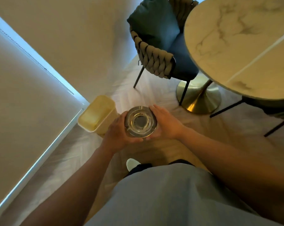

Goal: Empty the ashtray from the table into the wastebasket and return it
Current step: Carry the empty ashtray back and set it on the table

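Observation:
I hold a round metal ashtray point(140, 121) level in front of me, its shiny bowl facing up; whether anything lies in it I cannot tell. My left hand point(117, 131) cups its left side and underside. My right hand point(165, 122) presses flat against its right side. A cream rectangular wastebasket point(95, 114) stands open on the floor just left of the ashtray, by the wall. The round marble-topped table point(245, 51) is at the upper right, an arm's length from the ashtray.
A woven chair with blue cushions point(157, 46) stands beyond the table's gold pedestal base point(199, 98). Dark legs of a second chair point(275, 115) show at right. Walls and a window blind close off the left side. My shoe point(132, 163) rests on wood flooring.

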### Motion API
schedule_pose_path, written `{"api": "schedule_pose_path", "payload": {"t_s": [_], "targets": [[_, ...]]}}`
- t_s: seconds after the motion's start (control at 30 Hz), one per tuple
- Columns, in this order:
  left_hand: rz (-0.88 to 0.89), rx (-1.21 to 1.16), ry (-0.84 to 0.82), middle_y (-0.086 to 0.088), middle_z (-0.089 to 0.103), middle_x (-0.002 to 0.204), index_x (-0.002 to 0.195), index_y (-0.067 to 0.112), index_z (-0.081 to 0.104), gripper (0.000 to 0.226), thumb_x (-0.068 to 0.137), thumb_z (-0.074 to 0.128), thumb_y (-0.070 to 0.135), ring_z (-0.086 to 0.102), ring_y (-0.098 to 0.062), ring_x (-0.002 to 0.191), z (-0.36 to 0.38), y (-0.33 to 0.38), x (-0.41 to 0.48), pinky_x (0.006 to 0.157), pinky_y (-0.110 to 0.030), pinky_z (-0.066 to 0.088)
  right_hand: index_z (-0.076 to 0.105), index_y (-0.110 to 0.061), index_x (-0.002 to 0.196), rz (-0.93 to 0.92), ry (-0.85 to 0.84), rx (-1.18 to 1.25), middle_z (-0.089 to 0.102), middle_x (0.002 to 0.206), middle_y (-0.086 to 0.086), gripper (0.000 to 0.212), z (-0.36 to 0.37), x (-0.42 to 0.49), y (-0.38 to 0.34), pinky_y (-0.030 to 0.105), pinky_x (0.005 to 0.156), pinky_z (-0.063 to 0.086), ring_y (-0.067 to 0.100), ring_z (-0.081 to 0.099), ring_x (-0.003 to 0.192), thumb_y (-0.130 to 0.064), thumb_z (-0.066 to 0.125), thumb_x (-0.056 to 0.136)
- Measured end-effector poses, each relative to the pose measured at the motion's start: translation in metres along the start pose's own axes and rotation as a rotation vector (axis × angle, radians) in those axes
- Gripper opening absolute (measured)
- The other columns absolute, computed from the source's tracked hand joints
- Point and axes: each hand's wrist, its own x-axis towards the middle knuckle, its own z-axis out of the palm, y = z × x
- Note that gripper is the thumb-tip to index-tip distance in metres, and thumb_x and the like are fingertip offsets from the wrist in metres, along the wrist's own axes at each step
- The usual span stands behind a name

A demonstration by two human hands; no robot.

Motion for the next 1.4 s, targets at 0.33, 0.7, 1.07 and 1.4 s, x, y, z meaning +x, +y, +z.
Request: {"api": "schedule_pose_path", "payload": {"t_s": [0.33,0.7,1.07,1.4], "targets": [[0.262,0.105,-0.304,0.014,0.056,0.131,0.14,0.035,0.039,0.105,0.053,0.075,0.082,0.058,-0.005,0.117,0.113,0.101,0.022,0.097,-0.034,0.055,0.031,-0.015,0.143,0.287,0.275,0.109,0.046,0.143,0.013,0.114,-0.025,-0.165,0.074,0.04,0.113,0.026,0.034,0.04,0.135,-0.058,0.086,0.053],[0.412,0.235,-0.487,-0.005,0.044,0.149,0.147,0.012,0.035,0.117,0.054,0.091,0.055,0.043,-0.021,0.138,0.203,0.181,-0.006,0.112,-0.045,0.041,0.027,-0.015,0.148,0.483,0.349,0.169,0.043,0.145,0.003,0.123,-0.027,-0.297,0.117,0.052,0.113,0.035,0.028,0.036,0.137,-0.063,0.086,0.051],[0.46,0.213,-0.483,-0.002,0.048,0.143,0.145,0.014,0.038,0.114,0.052,0.09,0.057,0.046,-0.016,0.131,0.231,0.223,-0.011,0.108,-0.041,0.045,0.03,-0.032,0.142,0.473,0.422,0.214,0.047,0.128,-0.012,0.112,-0.042,-0.337,0.141,0.045,0.102,0.046,0.01,0.046,0.115,-0.074,0.079,0.05],[0.469,0.213,-0.491,-0.005,0.046,0.147,0.147,0.013,0.036,0.113,0.056,0.091,0.053,0.042,-0.021,0.138,0.235,0.232,0.041,0.112,-0.045,0.042,0.035,-0.026,0.141,0.45,0.44,0.192,0.05,0.134,-0.006,0.106,-0.072,-0.309,0.166,0.044,0.108,0.042,0.013,0.045,0.123,-0.061,0.085,0.054]]}}
